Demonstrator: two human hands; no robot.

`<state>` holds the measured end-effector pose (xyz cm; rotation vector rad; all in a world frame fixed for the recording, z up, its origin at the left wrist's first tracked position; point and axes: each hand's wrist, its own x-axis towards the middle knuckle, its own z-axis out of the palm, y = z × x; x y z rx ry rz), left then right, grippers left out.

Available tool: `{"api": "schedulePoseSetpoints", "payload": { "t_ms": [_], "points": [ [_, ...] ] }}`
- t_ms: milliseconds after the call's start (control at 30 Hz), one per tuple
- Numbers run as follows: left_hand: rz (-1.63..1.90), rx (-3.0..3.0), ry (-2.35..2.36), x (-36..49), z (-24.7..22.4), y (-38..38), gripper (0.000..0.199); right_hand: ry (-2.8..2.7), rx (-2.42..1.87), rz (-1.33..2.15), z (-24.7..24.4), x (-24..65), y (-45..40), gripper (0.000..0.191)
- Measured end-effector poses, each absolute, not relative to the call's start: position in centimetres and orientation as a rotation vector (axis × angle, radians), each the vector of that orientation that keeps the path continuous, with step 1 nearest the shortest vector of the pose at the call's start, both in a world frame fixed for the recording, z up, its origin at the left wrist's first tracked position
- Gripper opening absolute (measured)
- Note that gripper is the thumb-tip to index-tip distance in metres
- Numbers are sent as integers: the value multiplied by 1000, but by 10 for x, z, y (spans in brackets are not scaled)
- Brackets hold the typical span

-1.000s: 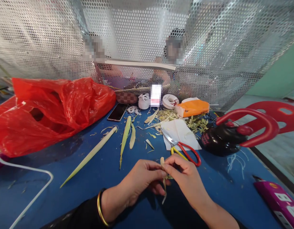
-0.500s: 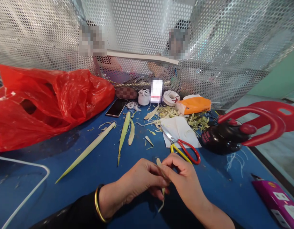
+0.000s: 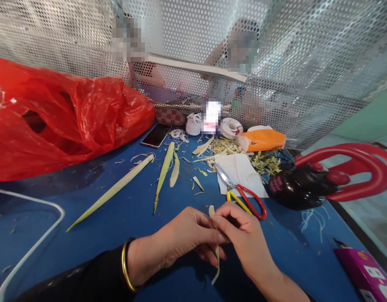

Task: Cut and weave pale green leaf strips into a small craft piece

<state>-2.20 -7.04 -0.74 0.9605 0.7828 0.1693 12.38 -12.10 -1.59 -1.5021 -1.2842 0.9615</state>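
Near the front of the blue table, my left hand (image 3: 193,235) and my right hand (image 3: 243,230) meet, pinching a narrow pale husk strip (image 3: 216,258) between them. Its upper tip shows above the fingers and its thin tail hangs below; the middle is hidden. A gold bangle is on my left wrist. Just beyond my right hand lie red-handled scissors (image 3: 242,191) and a yellow-handled tool (image 3: 239,201), partly on a white paper (image 3: 240,167). Farther left are a long green-white husk leaf (image 3: 114,195) and two shorter leaves (image 3: 164,174).
A red plastic bag (image 3: 95,121) fills the left, above a white cable (image 3: 39,199). Behind are a phone (image 3: 156,135), white string, a tape roll (image 3: 231,128), shavings and an orange packet (image 3: 265,139). At right are a black pot (image 3: 297,186) and purple box (image 3: 363,268). People show through the mesh.
The view has shifted and tilted slightly. Both hands keep the strip pinched in nearly the same pose. Behind the mesh, a person on the right has raised an arm.
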Motion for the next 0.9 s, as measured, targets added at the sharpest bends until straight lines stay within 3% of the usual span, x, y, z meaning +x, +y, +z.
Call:
{"api": "schedulePoseSetpoints", "payload": {
  "t_ms": [200,367,600,800,900],
  "points": [
    [268,911,827,-21,-5,-69,29,-1098,-1488,1024,-19,127,-122,22],
    [427,859,882,-23,-4,-62,38,-729,-1374,1158,-24,132,-116,41],
    [423,889,890,-22,-7,-61,31,-806,-1357,1283,-22,129,-114,29],
    [385,912,916,-18,-9,-64,15,-985,-1505,1077,-27,131,-116,28],
    [424,834,920,-17,-9,-63,20,-1230,-1596,714,-28,134,-119,17]
  ]
}}
